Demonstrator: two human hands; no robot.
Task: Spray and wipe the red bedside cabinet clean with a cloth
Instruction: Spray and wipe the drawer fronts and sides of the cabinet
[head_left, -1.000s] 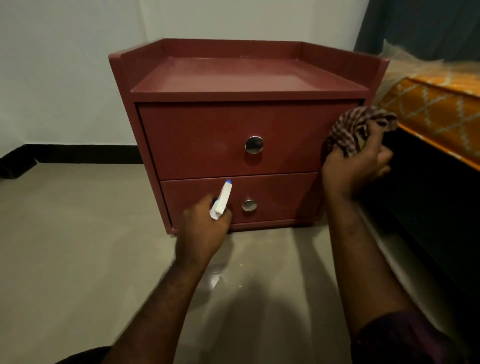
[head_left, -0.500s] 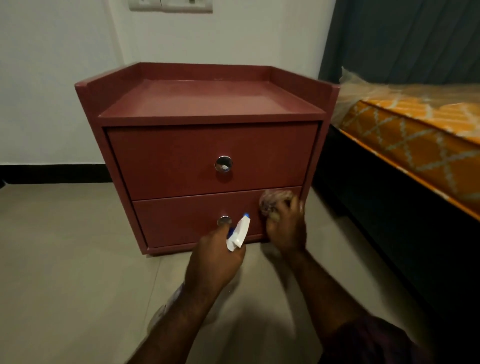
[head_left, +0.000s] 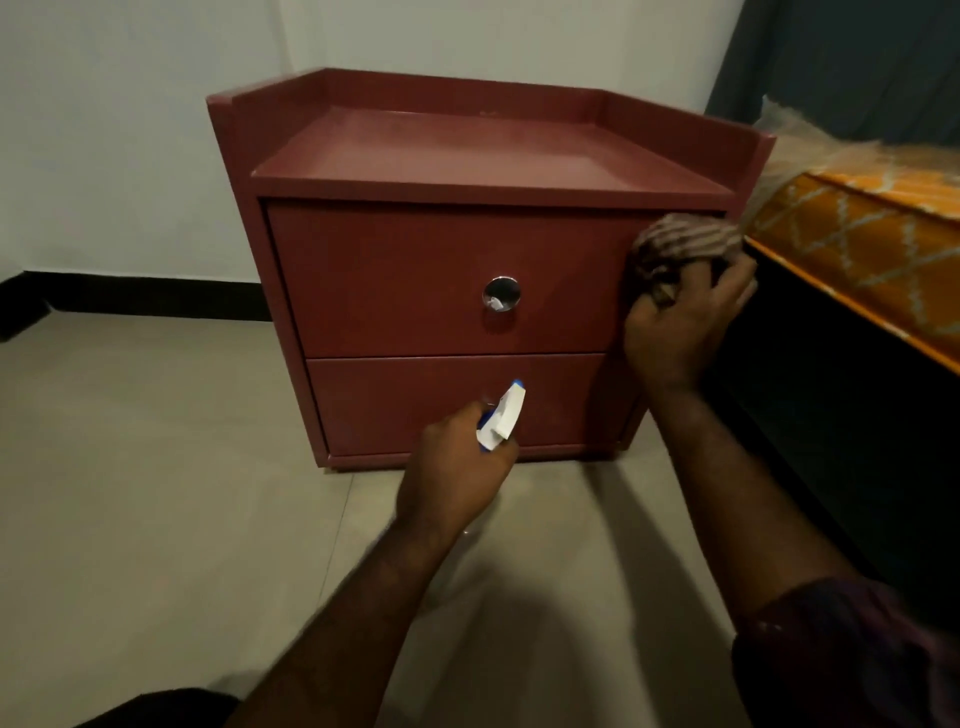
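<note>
grey floor (head_left: 156, 467); cloth (head_left: 685, 241) (right hand (head_left: 680, 322)) against cabinet (head_left: 415, 275).

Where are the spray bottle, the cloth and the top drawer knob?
spray bottle (head_left: 504, 418): head view, on its white nozzle head.
cloth (head_left: 685, 240): head view, on the striped bunched top.
top drawer knob (head_left: 501, 294): head view, on its shiny round face.

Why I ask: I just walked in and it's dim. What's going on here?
A person is cleaning the red bedside cabinet. The right hand grips a striped cloth against the right end of the upper drawer. The left hand holds a white and blue spray bottle in front of the lower drawer. Both drawers are shut.
</note>
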